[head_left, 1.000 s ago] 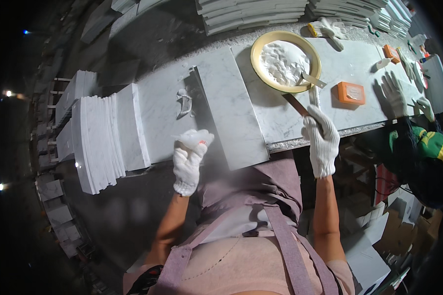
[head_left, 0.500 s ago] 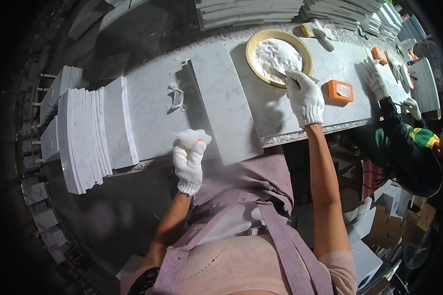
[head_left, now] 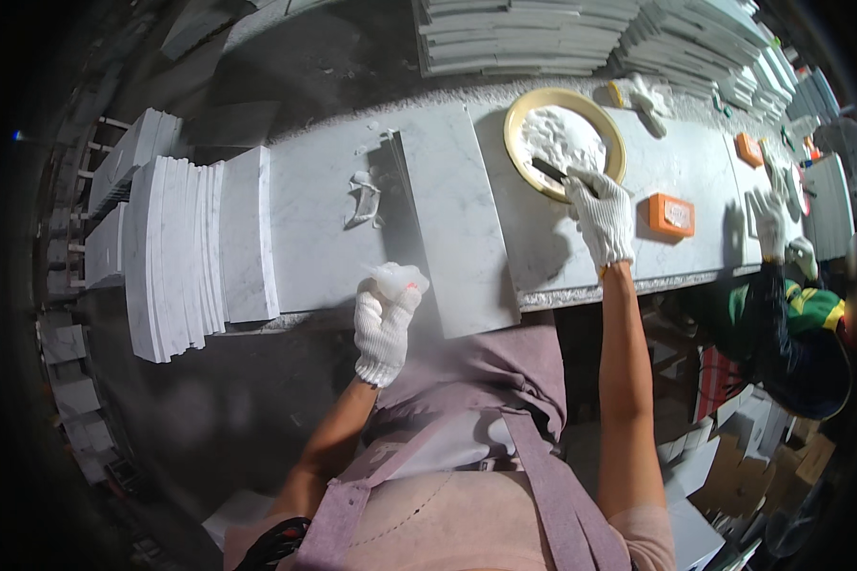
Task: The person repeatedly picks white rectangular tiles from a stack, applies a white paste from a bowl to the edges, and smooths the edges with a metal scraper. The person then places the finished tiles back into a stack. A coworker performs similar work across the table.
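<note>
My gloved right hand [head_left: 602, 221] grips a dark flat-bladed tool, seemingly a putty knife [head_left: 548, 170], at the near rim of a yellow bowl [head_left: 619, 152]. The blade reaches over white powder or paste [head_left: 559, 136] inside. In my gloved left hand [head_left: 385, 328] is a crumpled, whitish translucent wad [head_left: 397, 279], perhaps thin plastic or cloth. Beside that hand, a long marbled slab [head_left: 467, 228] lies raised on the work surface, its near end jutting past the edge. Farther left is a crumpled white scrap [head_left: 362, 200].
Upright marbled slabs [head_left: 176, 257] stand at the left. More slabs [head_left: 524, 38] are stacked along the back. An orange block [head_left: 671, 215] lies right of the bowl, with spare gloves [head_left: 646, 100] behind it. A co-worker's gloved hand [head_left: 769, 224] is at the far right.
The view has shifted, so the bench appears lower and farther right. The blade now shows dark above the bowl. The co-worker's hand has drawn back toward the bench edge.
</note>
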The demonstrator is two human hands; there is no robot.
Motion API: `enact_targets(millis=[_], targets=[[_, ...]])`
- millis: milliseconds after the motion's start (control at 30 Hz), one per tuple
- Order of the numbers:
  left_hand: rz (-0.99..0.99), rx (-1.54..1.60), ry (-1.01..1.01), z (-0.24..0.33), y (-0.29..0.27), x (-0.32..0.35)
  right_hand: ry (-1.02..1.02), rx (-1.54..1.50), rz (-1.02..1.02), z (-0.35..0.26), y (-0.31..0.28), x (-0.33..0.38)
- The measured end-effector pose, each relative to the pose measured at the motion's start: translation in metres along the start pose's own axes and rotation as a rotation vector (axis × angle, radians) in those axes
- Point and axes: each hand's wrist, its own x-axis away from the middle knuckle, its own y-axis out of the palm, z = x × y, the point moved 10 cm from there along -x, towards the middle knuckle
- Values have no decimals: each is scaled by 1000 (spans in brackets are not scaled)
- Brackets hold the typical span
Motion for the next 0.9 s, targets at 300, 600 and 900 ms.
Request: enact_targets(millis=[300, 600, 900], targets=[[230, -194, 21, -5, -31, -17, 171, -273, -77, -1, 0, 60], [406, -469, 143, -26, -50, -35, 305, -371, -227, 10, 43, 155], [413, -552, 166, -30, -51, -30, 3, -132, -184, 2, 69, 165]])
